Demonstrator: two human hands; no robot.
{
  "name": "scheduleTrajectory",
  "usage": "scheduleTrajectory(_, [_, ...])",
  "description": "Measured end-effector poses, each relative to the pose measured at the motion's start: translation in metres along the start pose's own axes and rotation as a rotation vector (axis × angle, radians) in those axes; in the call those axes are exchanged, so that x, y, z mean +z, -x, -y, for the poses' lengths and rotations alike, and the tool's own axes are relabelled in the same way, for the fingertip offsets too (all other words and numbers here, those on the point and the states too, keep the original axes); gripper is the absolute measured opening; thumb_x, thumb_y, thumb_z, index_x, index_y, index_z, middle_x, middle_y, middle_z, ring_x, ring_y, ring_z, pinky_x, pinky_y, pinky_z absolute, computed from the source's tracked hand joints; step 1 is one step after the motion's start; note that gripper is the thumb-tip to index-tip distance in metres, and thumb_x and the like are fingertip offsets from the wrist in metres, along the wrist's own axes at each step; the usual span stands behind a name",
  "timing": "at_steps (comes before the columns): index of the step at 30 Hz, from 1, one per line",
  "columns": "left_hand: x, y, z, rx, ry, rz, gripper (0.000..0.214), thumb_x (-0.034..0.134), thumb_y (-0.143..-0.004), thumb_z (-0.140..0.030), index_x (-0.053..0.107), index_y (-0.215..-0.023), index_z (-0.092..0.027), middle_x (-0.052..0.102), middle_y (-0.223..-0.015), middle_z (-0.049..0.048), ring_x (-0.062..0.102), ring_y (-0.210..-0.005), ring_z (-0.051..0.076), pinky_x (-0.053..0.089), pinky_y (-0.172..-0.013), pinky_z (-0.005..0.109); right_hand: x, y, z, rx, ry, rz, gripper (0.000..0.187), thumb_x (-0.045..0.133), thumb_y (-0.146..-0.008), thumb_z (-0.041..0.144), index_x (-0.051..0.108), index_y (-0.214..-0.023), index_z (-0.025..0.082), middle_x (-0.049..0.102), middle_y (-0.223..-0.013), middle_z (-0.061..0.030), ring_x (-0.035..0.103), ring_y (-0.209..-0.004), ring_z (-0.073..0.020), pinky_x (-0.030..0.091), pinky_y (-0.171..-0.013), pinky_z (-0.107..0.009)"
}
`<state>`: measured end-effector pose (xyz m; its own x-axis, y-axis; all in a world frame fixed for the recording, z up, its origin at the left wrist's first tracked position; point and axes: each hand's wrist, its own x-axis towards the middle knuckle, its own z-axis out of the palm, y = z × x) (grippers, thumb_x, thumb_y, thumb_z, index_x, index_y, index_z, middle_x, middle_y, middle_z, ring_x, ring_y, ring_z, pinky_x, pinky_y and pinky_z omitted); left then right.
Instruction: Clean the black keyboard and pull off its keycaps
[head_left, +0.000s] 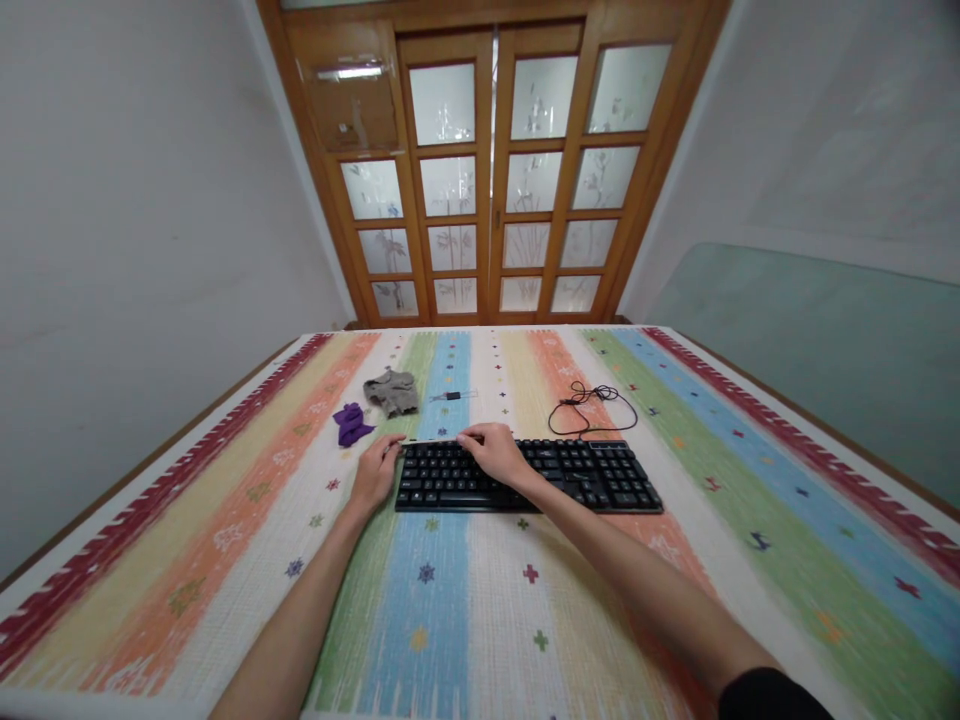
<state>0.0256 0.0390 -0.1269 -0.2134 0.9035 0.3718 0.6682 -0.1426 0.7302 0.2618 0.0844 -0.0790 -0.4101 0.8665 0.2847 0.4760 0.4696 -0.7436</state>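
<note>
A black keyboard [525, 478] with white-marked keys lies flat on the striped cloth. My right hand [491, 450] is over its upper edge, left of the middle, with thumb and fingers pinched on the end of a thin pale stick [433, 441]. This stick lies along the keyboard's top left edge and reaches toward my left hand. At the top left corner my left hand [377, 472] is closed, its fingertips touching or very near the keyboard. What sits between those fingers is too small to tell.
Beyond my left hand lie a crumpled purple cloth [351, 425] and a grey cloth [391, 392]. A small black clip-like item [453, 396] with thin metal arms is behind the keyboard. The black cable [592, 392] lies coiled at the back right. Walls flank the table.
</note>
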Motion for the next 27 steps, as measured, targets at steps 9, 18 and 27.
scheduleTrajectory(9, [0.001,0.001,-0.001,0.07,-0.04,0.018,0.033,0.04,-0.086,-0.033,0.068,-0.091,-0.018,0.068,-0.093,0.0069,0.062,-0.089,0.022,0.048,-0.087,0.036,-0.005,0.004,-0.003,-0.013,0.141,0.048,0.02,0.058,-0.088,0.021,0.078,-0.091,0.018,0.076,-0.092,-0.0082,0.069,-0.084,-0.0205,0.048,-0.08,-0.03])
scheduleTrajectory(18, [0.0,0.0,-0.002,0.07,-0.047,0.013,0.032,0.041,-0.087,-0.035,0.068,-0.089,-0.018,0.069,-0.093,0.0068,0.062,-0.09,0.022,0.048,-0.088,0.035,-0.005,0.0,0.004,0.054,0.202,0.102,0.018,0.057,-0.084,0.017,0.074,-0.088,0.014,0.075,-0.086,-0.0087,0.066,-0.079,-0.0186,0.044,-0.076,-0.027])
scheduleTrajectory(27, [0.0,0.0,-0.003,0.055,-0.059,-0.021,0.032,0.039,-0.086,-0.034,0.067,-0.087,-0.017,0.069,-0.092,0.0077,0.062,-0.089,0.022,0.048,-0.086,0.035,0.004,-0.008,0.013,0.064,0.251,0.198,0.018,0.051,-0.087,0.014,0.068,-0.094,0.014,0.072,-0.094,-0.0102,0.063,-0.086,-0.0192,0.041,-0.075,-0.026])
